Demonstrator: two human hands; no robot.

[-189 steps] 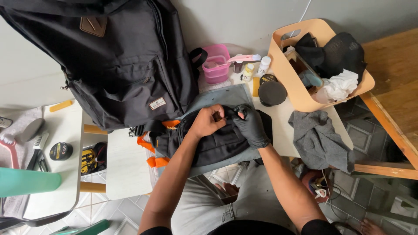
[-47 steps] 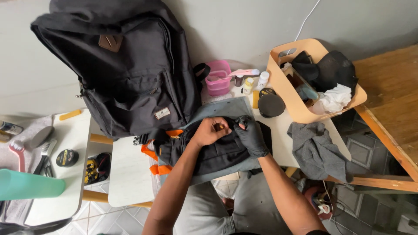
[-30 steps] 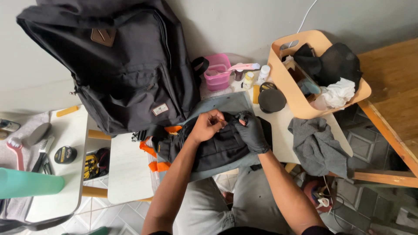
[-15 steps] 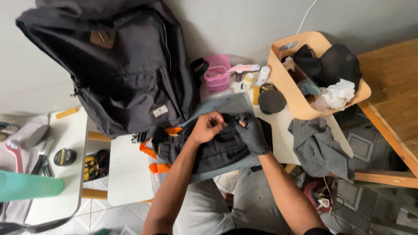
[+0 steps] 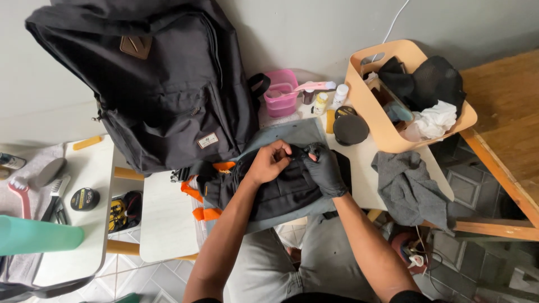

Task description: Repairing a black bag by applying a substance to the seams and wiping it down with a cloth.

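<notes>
Two hands meet on a small black bag [image 5: 281, 193] that lies on a grey cloth [image 5: 292, 137] at the near edge of the tabletop [image 5: 168, 219]. The bare left hand [image 5: 269, 163] has its grip closed, pinching a part of the bag at its top. The gloved right hand [image 5: 325, 168] pinches the same place, fingers closed, touching the left. A big backpack [image 5: 163, 84] stands just behind. A tan basket [image 5: 382, 106] with clothes sits to the right.

The person is wearing a snug black rubber glove on the right hand [image 5: 325, 171], while the left hand [image 5: 269, 164] is going bare. Both forearms are showing uncovered below short black sleeves, and light grey trousers are covering the legs.
</notes>
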